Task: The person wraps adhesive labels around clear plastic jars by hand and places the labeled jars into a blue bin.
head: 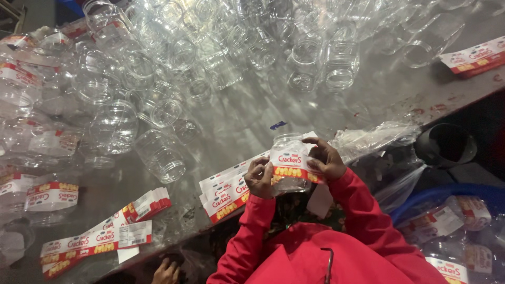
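left hand (259,178) closed on the jar's left side | clear plastic jar (288,163) held above the bench (252,113) edge, long axis pointing away, mouth far | likely light, slippery, thin-walled; grip by the sides | right hand (327,159) pressing the red-and-white label (288,164) flat

Packing workshop: metal table (252,113), heaped clear jars (221,47), label stacks (100,239).

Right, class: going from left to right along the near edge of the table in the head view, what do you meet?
Loose label strips → fanned stack of labels → left hand → clear jar getting its label → right hand → crumpled clear plastic bag → black round container.
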